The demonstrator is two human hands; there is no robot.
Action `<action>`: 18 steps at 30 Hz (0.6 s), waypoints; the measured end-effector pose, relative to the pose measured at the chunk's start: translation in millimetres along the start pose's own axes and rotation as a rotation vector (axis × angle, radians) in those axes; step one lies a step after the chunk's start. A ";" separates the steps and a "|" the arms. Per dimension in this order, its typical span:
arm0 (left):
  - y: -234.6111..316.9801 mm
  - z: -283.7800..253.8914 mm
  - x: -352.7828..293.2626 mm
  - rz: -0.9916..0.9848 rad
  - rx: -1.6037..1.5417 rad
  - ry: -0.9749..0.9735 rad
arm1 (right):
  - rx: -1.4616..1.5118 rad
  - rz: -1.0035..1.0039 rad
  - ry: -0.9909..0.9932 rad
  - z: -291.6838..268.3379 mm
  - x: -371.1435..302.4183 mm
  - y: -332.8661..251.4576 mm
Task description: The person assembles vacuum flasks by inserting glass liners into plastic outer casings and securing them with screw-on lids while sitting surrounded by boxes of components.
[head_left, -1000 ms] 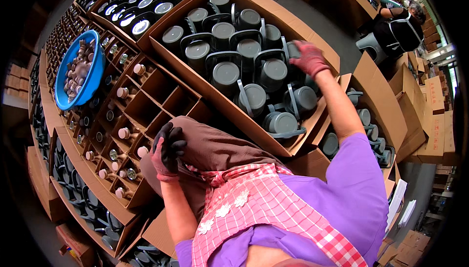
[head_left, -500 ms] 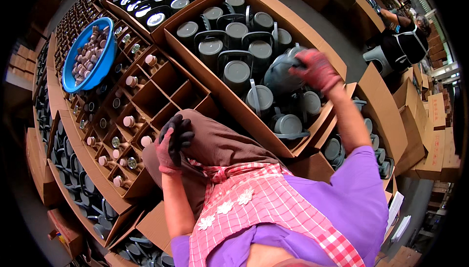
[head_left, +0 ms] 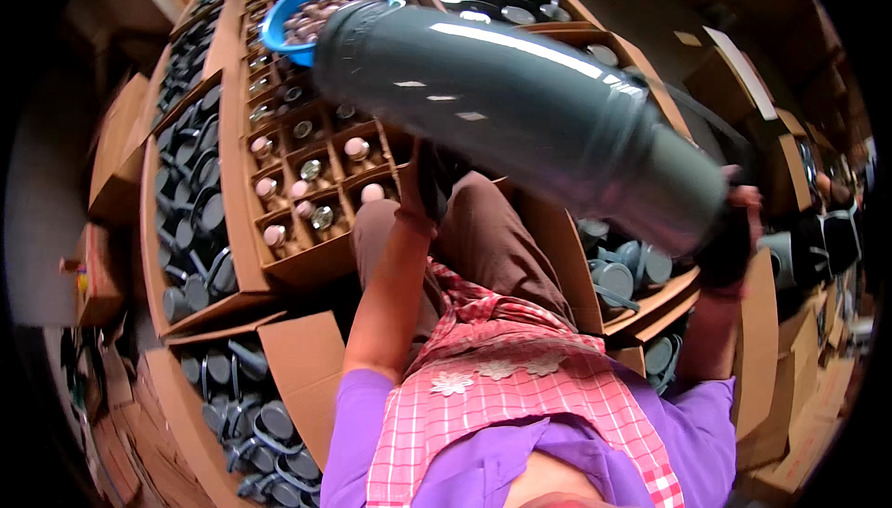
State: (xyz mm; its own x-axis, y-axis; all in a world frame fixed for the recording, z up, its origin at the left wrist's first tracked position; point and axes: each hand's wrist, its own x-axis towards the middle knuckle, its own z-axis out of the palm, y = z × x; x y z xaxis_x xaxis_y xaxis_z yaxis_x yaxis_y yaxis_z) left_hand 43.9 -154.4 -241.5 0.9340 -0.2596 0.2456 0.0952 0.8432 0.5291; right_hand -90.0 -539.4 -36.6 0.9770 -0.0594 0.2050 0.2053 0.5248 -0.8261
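A large grey-green thermos flask point(head_left: 502, 104) is held up close to the camera, tilted with its base toward the upper left and its cup-lid end toward the lower right. My right hand point(head_left: 732, 240), gloved, grips the flask at the lid end. My left hand point(head_left: 429, 183), in a dark glove, is raised under the flask's middle, over my knees. Its fingers are hidden behind the flask, so whether they touch it does not show. Below the flask is a divided carton point(head_left: 311, 262) whose cells hold several glass liners, some with pinkish stoppers.
A blue basin point(head_left: 279, 20) of pinkish stoppers sits on the divided carton. Open cartons of grey thermos flasks stand at left point(head_left: 190, 220), lower left point(head_left: 269, 434) and right point(head_left: 618, 271). A person point(head_left: 822, 238) is at the far right.
My right hand has lifted the thermos flask out of the carton at right and across in front of me. My left hand has moved up beneath it. The view has turned.
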 end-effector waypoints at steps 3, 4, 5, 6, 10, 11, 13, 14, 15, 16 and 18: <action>41.0 -27.1 1.4 0.093 -0.048 0.255 | 0.233 0.425 0.204 27.4 -16.1 130.3; 57.1 -33.4 -5.5 0.131 -0.033 0.307 | 0.371 0.625 0.276 39.5 -25.3 165.1; 73.5 -38.5 -13.1 0.167 -0.015 0.351 | 0.512 0.822 0.295 54.1 -34.3 198.9; 88.3 -43.2 -24.7 0.204 0.006 0.384 | 0.519 0.987 0.138 60.8 -46.2 213.0; 114.8 -61.9 -71.9 0.229 0.111 0.480 | -0.152 1.155 -0.378 75.9 -47.5 194.2; 109.0 -67.2 -83.6 0.188 0.150 0.493 | -0.325 1.157 -0.581 78.8 -32.5 174.4; 78.5 -75.0 -105.5 0.072 0.228 0.489 | -0.581 0.808 -0.770 96.4 11.3 138.8; 64.6 -78.5 -110.7 0.038 0.277 0.469 | -0.693 0.463 -0.620 114.0 32.6 129.2; 54.7 -80.4 -115.6 -0.051 0.337 0.500 | -0.686 0.221 -0.505 135.4 52.7 123.6; 49.3 -81.6 -116.8 0.022 0.412 0.440 | -0.652 -0.043 -0.523 159.5 70.9 120.8; 52.3 -75.4 -119.1 0.026 0.567 0.425 | -1.068 -0.591 -0.622 215.7 105.5 140.7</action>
State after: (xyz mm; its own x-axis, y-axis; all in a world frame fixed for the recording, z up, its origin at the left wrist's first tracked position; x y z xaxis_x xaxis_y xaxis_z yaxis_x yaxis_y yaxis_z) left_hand -36.3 -43.9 -304.3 0.9981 0.0607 -0.0132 -0.0150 0.4414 0.8972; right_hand 29.3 -288.6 -18.0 0.5996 0.4930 0.6304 0.8003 -0.3663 -0.4748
